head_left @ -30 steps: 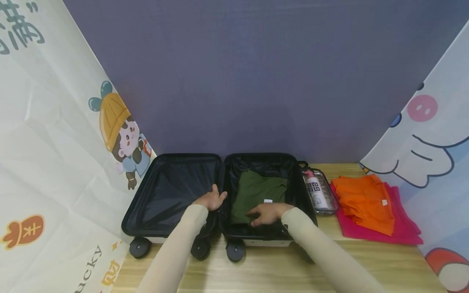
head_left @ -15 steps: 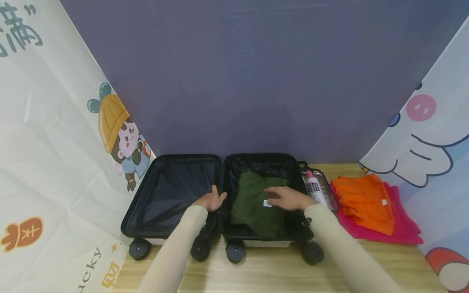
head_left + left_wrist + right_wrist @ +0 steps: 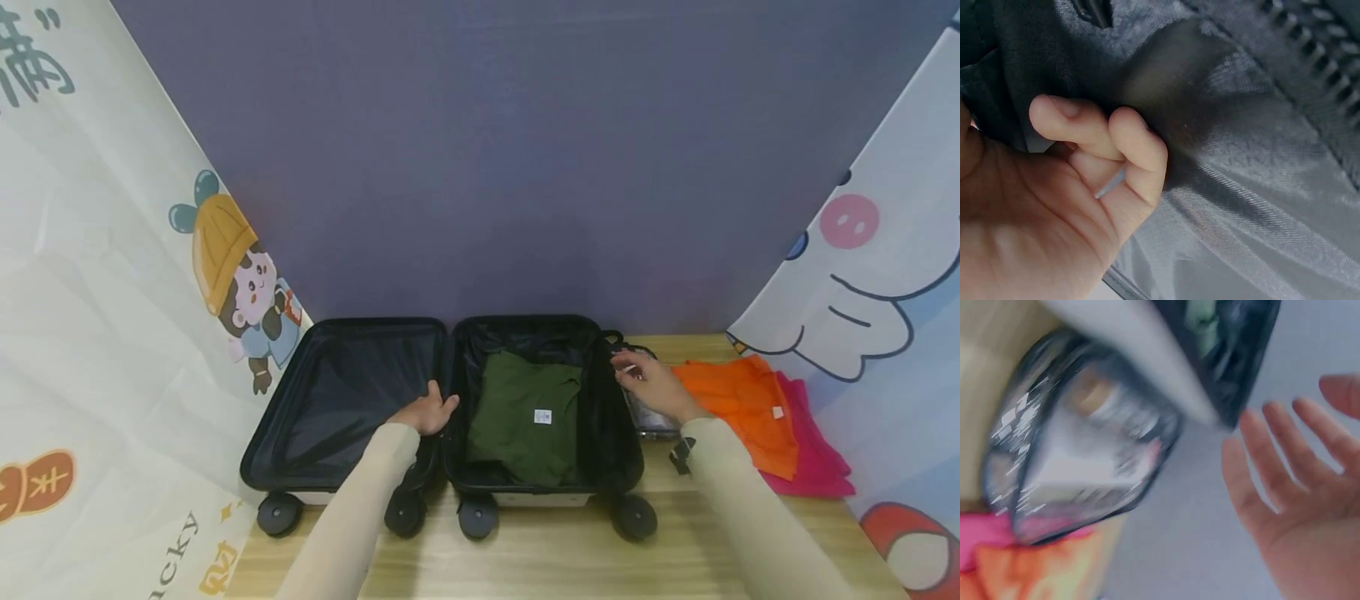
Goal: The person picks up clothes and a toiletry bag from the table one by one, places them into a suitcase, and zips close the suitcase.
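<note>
A black-lined suitcase lies spread flat, with a folded dark green garment bearing a white tag in its right half. My left hand is at the inner edge where the two halves meet. Its fingers are loosely bent against the dark lining in the left wrist view, holding nothing. Just right of the case, my right hand hovers over a clear zip toiletry bag, hiding much of it. The right wrist view shows that hand's fingers spread, apart from the blurred bag with bottles inside.
Right of the toiletry bag, an orange garment lies on a magenta one. Black wheels face the front edge of the wooden table. A grey-purple wall rises directly behind the suitcase.
My right hand has lifted off the green garment and moved right, across the suitcase rim to above the toiletry bag. My left hand has stayed at the inner edge.
</note>
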`<state>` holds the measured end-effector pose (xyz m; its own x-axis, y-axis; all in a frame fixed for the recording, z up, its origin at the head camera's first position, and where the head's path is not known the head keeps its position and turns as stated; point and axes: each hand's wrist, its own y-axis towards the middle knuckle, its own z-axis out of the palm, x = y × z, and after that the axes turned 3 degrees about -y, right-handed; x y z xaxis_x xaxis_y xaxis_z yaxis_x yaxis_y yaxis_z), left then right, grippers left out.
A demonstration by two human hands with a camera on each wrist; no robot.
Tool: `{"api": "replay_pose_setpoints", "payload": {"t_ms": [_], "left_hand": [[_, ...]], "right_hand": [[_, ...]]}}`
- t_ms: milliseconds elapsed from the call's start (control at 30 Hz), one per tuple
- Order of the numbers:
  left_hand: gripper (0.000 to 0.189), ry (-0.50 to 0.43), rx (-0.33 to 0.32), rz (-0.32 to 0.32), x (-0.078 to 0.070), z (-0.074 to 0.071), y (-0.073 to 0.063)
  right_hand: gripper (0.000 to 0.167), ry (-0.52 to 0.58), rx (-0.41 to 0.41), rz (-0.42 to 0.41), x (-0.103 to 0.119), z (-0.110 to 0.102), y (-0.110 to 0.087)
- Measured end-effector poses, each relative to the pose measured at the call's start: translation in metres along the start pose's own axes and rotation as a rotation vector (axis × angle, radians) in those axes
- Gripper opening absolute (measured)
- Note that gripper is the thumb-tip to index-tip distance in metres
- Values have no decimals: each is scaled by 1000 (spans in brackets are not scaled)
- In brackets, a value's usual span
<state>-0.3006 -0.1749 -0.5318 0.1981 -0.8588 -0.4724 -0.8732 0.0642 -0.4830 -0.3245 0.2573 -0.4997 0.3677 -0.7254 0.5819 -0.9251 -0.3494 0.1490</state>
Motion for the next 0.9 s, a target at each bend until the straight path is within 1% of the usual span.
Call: {"api": "replay_pose_setpoints", "payload": {"t_ms": [167,300,400,500,567,633,700,833,900], "left_hand": [[82,4,8,6,-1,-1,-4],[82,6,3,1,-2,-1,-4],[82,5,-2,-9,0,-1,-2],[82,-1,-2,-17,1,-2,-2],[82,-3,-1,-15,1,-2,-4],[82,-4,-1,-13,0,-3,-5],[82,-3,-2,-10,-1,-3,-6],[82,-5,-8,-6,-1,-2,-6],[82,-1,-8,-8,-1,-2,-5]], "right_hand": [[38,-8,-118,166,-47,-7,-18],[42,-30,-171,251,-77,-9,-35],[43,-89,-203,289,-91,-7,-47],[46,-162,-170,373,-102,-4,-59],[51,-194,-130,445,-107,-1,-66],[56,-202,-82,517,-113,0,-70],[60,-207,-49,562,-117,1,-73],[64,-226,-19,555,-122,0,-76],[64,-246,-19,540,-122,1,-77]]}}
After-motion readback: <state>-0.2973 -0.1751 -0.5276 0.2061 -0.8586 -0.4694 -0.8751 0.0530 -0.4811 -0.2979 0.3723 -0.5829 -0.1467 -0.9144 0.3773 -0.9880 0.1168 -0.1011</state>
